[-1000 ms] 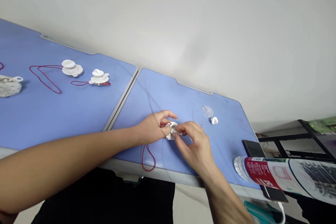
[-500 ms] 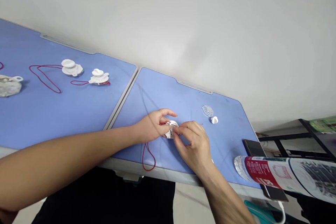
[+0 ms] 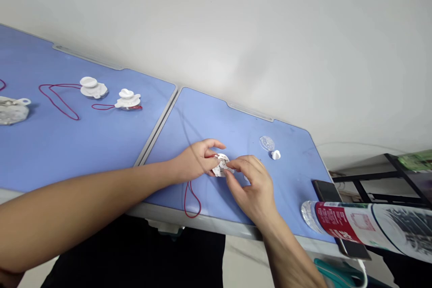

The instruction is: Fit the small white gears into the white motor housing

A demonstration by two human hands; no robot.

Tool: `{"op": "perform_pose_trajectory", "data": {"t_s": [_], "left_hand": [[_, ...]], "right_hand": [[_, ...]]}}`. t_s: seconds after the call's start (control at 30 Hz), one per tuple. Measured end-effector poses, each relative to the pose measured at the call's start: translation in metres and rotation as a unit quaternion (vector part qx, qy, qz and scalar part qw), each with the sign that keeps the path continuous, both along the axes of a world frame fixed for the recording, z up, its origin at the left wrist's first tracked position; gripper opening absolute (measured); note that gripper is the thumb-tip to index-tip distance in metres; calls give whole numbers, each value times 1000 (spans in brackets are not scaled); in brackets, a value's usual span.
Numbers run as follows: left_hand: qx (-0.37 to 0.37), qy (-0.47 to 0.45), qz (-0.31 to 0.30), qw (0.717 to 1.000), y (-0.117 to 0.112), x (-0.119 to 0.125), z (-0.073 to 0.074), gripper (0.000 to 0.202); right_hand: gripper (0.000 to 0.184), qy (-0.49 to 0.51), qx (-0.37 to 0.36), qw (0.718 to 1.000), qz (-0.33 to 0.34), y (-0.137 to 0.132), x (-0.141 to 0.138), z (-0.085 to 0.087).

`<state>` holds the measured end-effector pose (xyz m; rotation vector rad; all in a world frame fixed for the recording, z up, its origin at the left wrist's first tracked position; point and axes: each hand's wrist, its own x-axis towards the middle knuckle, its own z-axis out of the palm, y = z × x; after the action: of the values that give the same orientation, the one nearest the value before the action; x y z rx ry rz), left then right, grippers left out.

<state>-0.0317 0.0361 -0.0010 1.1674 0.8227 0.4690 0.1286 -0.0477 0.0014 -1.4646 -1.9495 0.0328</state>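
Note:
My left hand (image 3: 195, 162) and my right hand (image 3: 251, 184) meet over a small white round plastic part (image 3: 221, 164) on the blue table (image 3: 236, 121). Both hands pinch this part between fingertips. A red cord (image 3: 192, 198) hangs from the part and loops toward the table's front edge. Just beyond my right hand lie a clear round disc (image 3: 266, 142) and a small white knob (image 3: 276, 155).
On the left blue table (image 3: 67, 144) lie two white round parts (image 3: 93, 87) (image 3: 127, 99) with red cords, and a clear round part (image 3: 11, 110) at the far left. A black phone (image 3: 326, 191) and a plastic bottle (image 3: 364, 227) lie at the right edge.
Both hands stay on the white part. The fingers shifted slightly and the part tilted a little; the red cord loop moved a bit.

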Motion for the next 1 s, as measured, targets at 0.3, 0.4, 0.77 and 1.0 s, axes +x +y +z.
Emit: {"op": "perform_pose_trajectory", "data": {"t_s": [0.3, 0.4, 0.77, 1.0], "left_hand": [[10, -13, 2, 1000, -1, 1, -3, 34], [10, -18, 3, 1000, -1, 1, -3, 34], [16, -22, -1, 1000, -2, 3, -6, 27], [29, -28, 0, 999, -2, 3, -10, 26]], "right_hand": [[10, -10, 11, 1000, 7, 2, -2, -5], [12, -10, 14, 1000, 16, 2, -5, -6], [10, -22, 13, 1000, -13, 4, -5, -9], [10, -27, 32, 999, -21, 4, -7, -10]]}}
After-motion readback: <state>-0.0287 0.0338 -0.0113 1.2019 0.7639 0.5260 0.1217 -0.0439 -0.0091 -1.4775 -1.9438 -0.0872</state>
